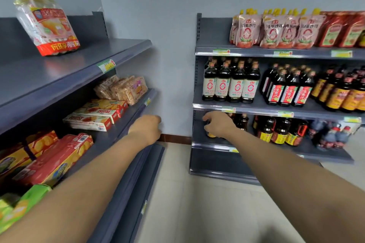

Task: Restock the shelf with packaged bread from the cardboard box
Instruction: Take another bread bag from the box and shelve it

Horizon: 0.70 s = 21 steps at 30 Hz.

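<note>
Pink stand-up pouches (274,31) on the top right shelf (256,52) read "番茄沙司". Flat white-and-red cardboard boxes (88,122) show a word starting "FRU". Yellow characters on the clear plastic bread bag (47,25) are too blurred to read.

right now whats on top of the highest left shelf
One bag of packaged bread stands on the top left shelf, tied at the top. Whatever lies behind the bag is covered, and the shelf's left end runs out of view.

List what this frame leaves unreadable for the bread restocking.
- Cardboard box: nowhere in the head view.
- Left hand: fingers hidden behind the back of the hand, so whether it holds anything is unclear.
- Right hand: covers a dark bottle; touching or apart, unclear.
- Bread bag on the top shelf: label blurred.
- Price tag: print too small.
</note>
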### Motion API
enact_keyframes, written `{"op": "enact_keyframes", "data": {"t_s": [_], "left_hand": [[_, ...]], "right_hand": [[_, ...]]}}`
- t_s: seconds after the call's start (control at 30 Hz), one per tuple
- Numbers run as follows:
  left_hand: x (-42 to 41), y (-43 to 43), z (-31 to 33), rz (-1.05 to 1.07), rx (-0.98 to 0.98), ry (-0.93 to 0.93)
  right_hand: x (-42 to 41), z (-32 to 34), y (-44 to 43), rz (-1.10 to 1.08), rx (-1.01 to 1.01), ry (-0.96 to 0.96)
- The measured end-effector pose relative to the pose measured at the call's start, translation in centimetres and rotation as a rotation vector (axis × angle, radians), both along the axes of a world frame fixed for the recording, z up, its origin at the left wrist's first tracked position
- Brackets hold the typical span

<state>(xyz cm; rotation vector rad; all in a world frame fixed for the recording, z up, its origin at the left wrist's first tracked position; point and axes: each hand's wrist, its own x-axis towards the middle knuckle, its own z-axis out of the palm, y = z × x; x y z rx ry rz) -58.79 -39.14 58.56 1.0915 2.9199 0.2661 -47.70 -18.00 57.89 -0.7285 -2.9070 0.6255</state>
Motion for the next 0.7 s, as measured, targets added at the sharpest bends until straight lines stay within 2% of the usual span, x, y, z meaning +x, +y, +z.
{"op": "enact_keyframes", "data": {"t_s": [0.4,0.7], "left_hand": [[10.4,-1.7,-6.8,-0.064,-0.041,-0.128],[21.0,-1.8,-12.4,0.061,-0.055,-0.247]], "right_hand": [[12.7,-6.0,-1.9,-0.106,-0.042,-0.1],[22.0,-10.8,-1.2,-0.036,-0.062,-0.191]]}}
